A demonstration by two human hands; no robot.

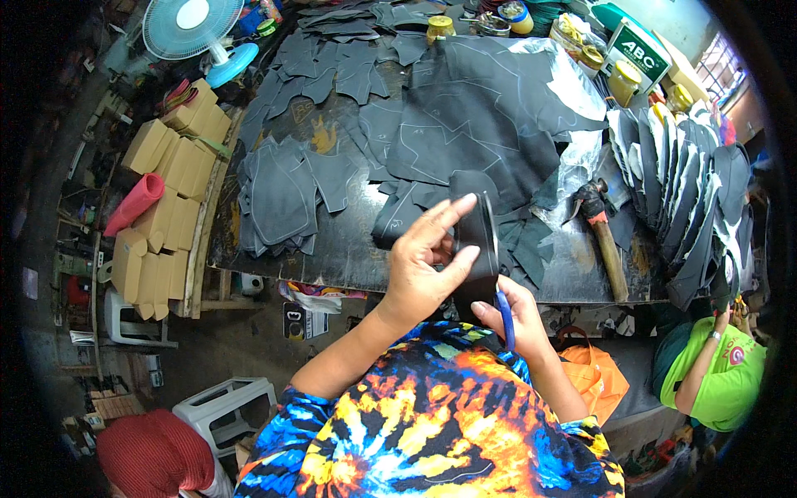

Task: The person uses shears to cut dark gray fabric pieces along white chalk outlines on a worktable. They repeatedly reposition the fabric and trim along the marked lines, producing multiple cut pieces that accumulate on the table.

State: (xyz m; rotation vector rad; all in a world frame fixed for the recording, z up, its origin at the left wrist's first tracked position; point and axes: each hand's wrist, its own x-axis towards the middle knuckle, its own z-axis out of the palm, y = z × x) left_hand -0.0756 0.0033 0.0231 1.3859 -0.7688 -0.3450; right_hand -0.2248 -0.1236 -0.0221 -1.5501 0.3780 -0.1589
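Note:
Close to my body, at the table's front edge, my left hand (422,270) pinches a dark piece of leather-like material (474,241) with thumb and fingers. My right hand (526,312) is closed round the blue handle of a pair of scissors (506,319). Their blades point up along the right side of the held piece; I cannot tell how far they are open. Just beyond my hands lies a large black sheet (506,108) with pale outlines drawn on it. Cut black pieces (278,195) are stacked to the left.
On the dark table (328,279) a hammer (610,253) lies at right, beside a row of curved black pieces (664,187). Yellow-lidded jars (623,83) stand at the back. Cardboard boxes (170,207) and a fan (191,29) are left. A person in green (718,373) sits at right.

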